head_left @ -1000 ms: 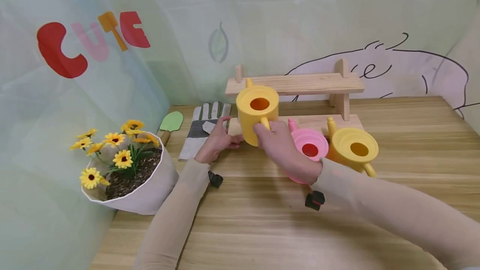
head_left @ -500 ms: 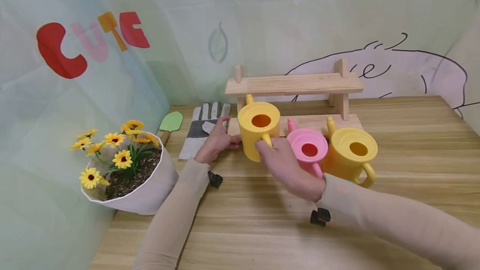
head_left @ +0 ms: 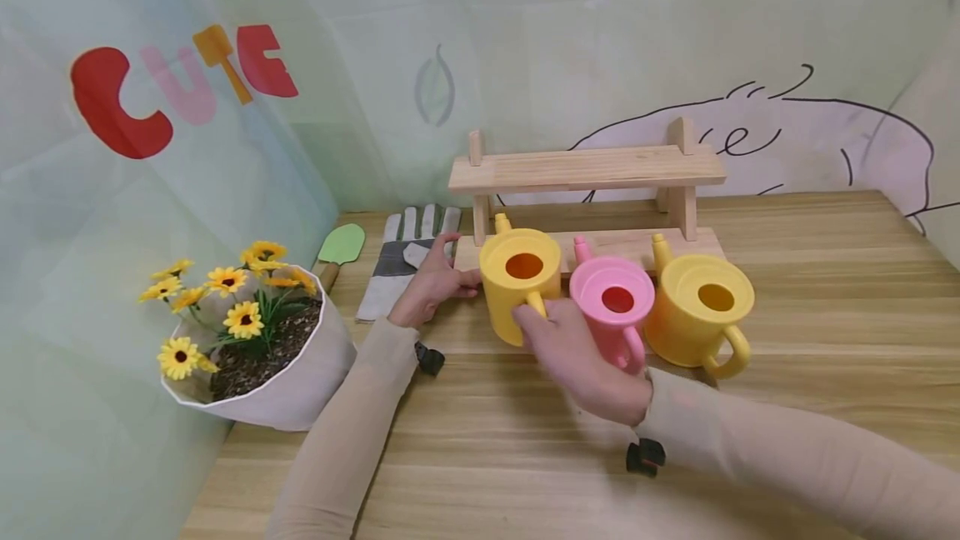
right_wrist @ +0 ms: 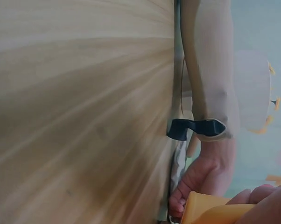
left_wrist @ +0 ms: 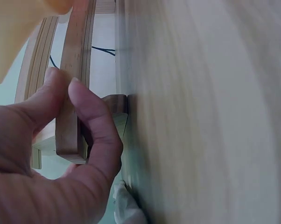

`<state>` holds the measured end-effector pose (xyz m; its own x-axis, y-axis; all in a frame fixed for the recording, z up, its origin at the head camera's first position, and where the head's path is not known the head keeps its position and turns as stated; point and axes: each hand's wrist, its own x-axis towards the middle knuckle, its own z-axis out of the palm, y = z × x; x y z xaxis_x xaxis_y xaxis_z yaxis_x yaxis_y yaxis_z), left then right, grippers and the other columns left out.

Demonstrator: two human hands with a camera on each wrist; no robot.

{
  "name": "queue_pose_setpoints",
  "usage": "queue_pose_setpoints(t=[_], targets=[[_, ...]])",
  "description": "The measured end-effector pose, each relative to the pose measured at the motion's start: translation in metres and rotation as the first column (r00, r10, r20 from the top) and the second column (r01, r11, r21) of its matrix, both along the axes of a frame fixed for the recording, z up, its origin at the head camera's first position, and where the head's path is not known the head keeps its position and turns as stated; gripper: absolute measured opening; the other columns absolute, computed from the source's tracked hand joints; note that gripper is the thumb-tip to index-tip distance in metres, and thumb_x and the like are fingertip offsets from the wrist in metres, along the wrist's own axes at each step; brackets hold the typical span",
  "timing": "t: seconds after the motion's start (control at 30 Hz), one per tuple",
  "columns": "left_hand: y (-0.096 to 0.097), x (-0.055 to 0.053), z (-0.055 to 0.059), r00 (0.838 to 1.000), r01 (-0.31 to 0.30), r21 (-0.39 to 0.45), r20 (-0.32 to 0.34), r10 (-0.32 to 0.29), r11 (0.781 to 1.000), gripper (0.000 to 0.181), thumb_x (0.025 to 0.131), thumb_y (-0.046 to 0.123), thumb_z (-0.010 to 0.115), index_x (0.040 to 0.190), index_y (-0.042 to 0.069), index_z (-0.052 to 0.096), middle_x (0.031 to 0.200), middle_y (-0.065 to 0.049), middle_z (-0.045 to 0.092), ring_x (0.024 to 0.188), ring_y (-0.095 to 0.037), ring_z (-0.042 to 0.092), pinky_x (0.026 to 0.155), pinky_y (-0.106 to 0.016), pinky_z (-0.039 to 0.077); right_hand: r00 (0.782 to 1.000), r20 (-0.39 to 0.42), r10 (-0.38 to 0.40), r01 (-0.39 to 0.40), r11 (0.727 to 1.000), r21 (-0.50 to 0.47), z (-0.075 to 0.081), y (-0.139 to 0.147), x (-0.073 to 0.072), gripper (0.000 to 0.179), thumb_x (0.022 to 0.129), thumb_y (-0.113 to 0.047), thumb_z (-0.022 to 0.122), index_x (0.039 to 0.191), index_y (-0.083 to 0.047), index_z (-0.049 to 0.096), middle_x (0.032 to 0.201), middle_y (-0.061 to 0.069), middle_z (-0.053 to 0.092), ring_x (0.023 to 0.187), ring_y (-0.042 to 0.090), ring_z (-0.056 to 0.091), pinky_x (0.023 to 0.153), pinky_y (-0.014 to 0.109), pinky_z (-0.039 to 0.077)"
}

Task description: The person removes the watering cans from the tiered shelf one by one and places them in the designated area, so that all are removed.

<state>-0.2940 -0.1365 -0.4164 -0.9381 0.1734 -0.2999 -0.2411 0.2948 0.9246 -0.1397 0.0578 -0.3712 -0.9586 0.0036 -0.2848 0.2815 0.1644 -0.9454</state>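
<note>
In the head view, my right hand point(head_left: 585, 361) holds a yellow watering can point(head_left: 498, 298) by its handle, spout pointing toward the wall. The can stands upright in front of the left part of a two-tier wooden shelf point(head_left: 592, 169), overlapping its lower board. My left hand point(head_left: 438, 283) is at that board's left end; the left wrist view shows its thumb and fingers gripping the board point(left_wrist: 69, 133) on both sides. A pink watering can point(head_left: 588, 297) stands just right of the held can, and a second yellow watering can point(head_left: 671, 319) is right of the pink one.
A white-grey work glove point(head_left: 386, 282) lies left of the shelf, beside a green-bladed trowel point(head_left: 342, 242). Near my left forearm stands a white pot point(head_left: 300, 390) of yellow flowers point(head_left: 245, 319). A printed cloth point(head_left: 562, 40) hangs behind the wooden table point(head_left: 525, 473).
My right hand has lowered the yellow watering can from upper-shelf height down in front of the lower board, also drawing it toward me. The left hand keeps its place.
</note>
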Motion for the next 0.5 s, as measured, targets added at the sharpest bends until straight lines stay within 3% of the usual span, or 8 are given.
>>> queue_pose_setpoints(t=[0.33,0.5], targets=[[0.0,-0.001,-0.001,1.0,0.0,-0.002,0.009,0.0,1.0,0.092,0.099,-0.007,0.073,0.169,0.019,0.021,0.114,-0.019,0.061,0.072,-0.012,0.068,0.063,-0.018,0.062,0.999,-0.03,0.01,-0.01,1.0,0.012,-0.002,-0.006,0.012,0.039,0.104,-0.026,0.057,0.068,-0.011,0.056,0.057,0.001,0.049,0.058,0.018,0.045,0.052,0.025,0.034],[0.0,-0.002,-0.003,1.0,0.003,0.002,0.005,-0.003,1.0,0.091,0.099,-0.005,0.074,0.169,0.018,0.021,0.113,-0.019,0.062,0.072,-0.012,0.068,0.064,-0.019,0.063,0.999,-0.045,0.013,-0.012,1.0,0.019,-0.02,-0.003,0.007,0.04,0.102,-0.029,0.059,0.065,-0.013,0.057,0.055,-0.002,0.05,0.055,0.016,0.045,0.05,0.024,0.035]])
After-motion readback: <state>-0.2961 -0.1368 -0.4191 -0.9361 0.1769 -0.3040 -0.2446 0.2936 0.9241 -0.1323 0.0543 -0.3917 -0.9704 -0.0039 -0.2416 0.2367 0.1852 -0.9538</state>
